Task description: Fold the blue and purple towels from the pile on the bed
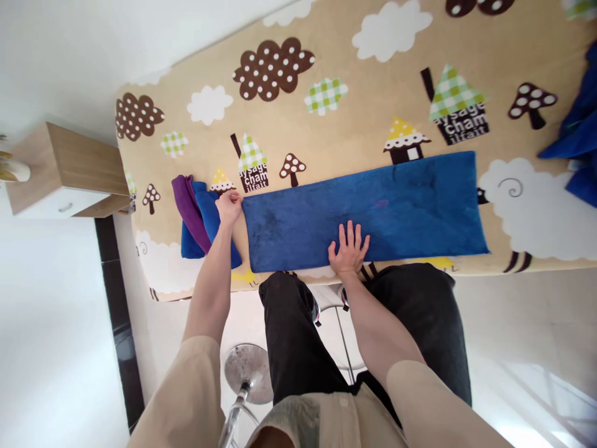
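A long blue cloth [298, 218] lies flat across the patterned bed or table cover [354, 130]. At its upper left corner, my left hand [229, 205] has its fingers closed in a pinch; the cloth's edge seems to be between them. My right hand [349, 249] rests palm down with fingers spread on the cloth's near edge, right of its middle. Left of my left hand is a small pile with a rolled purple cloth [192, 211] and folded blue cloths [191, 244].
More blue fabric [576, 130] is bunched at the far right. A wooden cabinet [84, 168] with a white drawer stands at the left. Below are my black-trousered legs [298, 336] and a round metal stool base [247, 364].
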The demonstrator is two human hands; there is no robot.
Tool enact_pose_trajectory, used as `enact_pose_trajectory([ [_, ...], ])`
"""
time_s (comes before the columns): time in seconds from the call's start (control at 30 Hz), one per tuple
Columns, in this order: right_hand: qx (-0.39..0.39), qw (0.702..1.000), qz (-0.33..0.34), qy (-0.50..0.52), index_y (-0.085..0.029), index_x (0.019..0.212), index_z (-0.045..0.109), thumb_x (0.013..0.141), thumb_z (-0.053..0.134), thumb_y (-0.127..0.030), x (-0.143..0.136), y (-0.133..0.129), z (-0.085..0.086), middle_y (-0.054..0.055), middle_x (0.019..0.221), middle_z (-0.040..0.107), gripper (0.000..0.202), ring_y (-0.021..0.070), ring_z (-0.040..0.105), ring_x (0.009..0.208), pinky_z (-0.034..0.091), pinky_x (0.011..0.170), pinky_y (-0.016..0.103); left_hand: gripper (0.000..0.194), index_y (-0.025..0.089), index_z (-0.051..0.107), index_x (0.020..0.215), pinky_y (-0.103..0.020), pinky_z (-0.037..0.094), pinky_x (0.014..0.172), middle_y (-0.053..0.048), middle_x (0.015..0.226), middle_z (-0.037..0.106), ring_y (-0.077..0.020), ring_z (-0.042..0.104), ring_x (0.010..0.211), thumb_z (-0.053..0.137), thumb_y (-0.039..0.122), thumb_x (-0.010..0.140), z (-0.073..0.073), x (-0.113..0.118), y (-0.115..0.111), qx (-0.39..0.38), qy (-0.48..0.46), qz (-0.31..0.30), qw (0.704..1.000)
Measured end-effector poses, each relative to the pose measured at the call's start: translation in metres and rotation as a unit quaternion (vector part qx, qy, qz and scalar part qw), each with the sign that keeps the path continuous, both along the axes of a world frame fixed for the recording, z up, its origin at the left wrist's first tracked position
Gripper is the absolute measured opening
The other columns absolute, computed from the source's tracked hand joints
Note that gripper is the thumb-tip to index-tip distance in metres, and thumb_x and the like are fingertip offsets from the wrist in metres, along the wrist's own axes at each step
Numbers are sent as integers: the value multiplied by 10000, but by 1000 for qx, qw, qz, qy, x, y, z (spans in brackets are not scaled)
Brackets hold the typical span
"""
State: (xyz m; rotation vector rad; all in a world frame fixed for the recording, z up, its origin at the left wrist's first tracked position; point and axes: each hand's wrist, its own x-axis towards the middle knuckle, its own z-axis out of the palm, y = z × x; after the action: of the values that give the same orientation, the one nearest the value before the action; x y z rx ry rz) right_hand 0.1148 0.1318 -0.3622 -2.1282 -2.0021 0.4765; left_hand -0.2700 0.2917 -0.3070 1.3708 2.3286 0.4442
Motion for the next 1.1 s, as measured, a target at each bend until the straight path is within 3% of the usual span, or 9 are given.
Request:
enact_pose_trajectory([
  [0.17,-4,1000,2,0,-155,1646,407,897,464,-267,0,0,1,125,1747,303,760,337,174,1638,111,1297,668,282,119,710,1136,-362,534,1045,-116,1000,784,-241,749,989,645,177,868,0,4,-2,-11,23,-6,1000],
  [0.27,-1,1000,1,2,-152,1648,402,903,470,-269,0,0,1,125,1749,298,757,337,170,1637,109,1298,669,417,98,644,1337,-463,445,1184,-190,1263,730,-304,653,1270,536,176,943,8,23,-11,24,70,-33,997],
  [0.37,2,1000,1,3,-155,1645,411,915,467,-279,0,0,1,120,1748,301,742,334,174,1637,106,1301,662,513,122,534,1517,-506,256,1317,-191,1627,478,-306,369,1569,417,254,1035,15,62,-35,62,94,-161,981],
  [0.47,0,1000,3,3,-155,1647,407,910,466,-271,0,0,0,126,1746,304,749,342,177,1636,110,1296,671,564,215,475,1608,-522,131,1355,-85,1753,301,-279,165,1657,363,370,1078,10,105,-67,16,63,-356,932],
  [0.53,2,1000,1,2,-155,1647,408,911,462,-272,0,0,0,130,1744,307,747,346,184,1635,112,1293,676,591,251,439,1641,-556,74,1357,-46,1777,234,-286,71,1671,356,412,1080,0,125,-85,-6,58,-400,915],
  [0.63,5,1000,-1,3,-157,1645,414,929,450,-288,0,-1,-1,126,1744,310,729,340,189,1635,110,1297,664,618,263,413,1660,-593,18,1351,-34,1785,195,-302,-4,1670,374,454,1073,-17,135,-97,-8,76,-361,930],
  [0.77,-2,1000,1,10,-168,1660,386,931,434,-283,1,-1,-1,120,1753,288,740,337,162,1641,100,1295,672,643,263,378,1676,-588,-5,1351,-27,1791,156,-287,-22,1671,397,465,1067,-29,114,-89,5,95,-268,959],
  [0.97,-2,1000,0,4,-163,1657,394,939,437,-292,1,-1,0,116,1752,292,732,333,169,1640,102,1300,657,654,186,338,1687,-541,22,1357,-86,1789,153,-262,35,1672,352,426,1078,-27,63,-70,-10,102,-167,981],
  [1.1,-3,1000,0,7,-158,1651,404,943,448,-299,0,0,1,117,1750,298,723,331,169,1638,104,1302,654,664,145,280,1701,-557,31,1357,-111,1792,95,-263,-31,1668,314,393,1087,-21,78,-91,6,124,-163,979],
])
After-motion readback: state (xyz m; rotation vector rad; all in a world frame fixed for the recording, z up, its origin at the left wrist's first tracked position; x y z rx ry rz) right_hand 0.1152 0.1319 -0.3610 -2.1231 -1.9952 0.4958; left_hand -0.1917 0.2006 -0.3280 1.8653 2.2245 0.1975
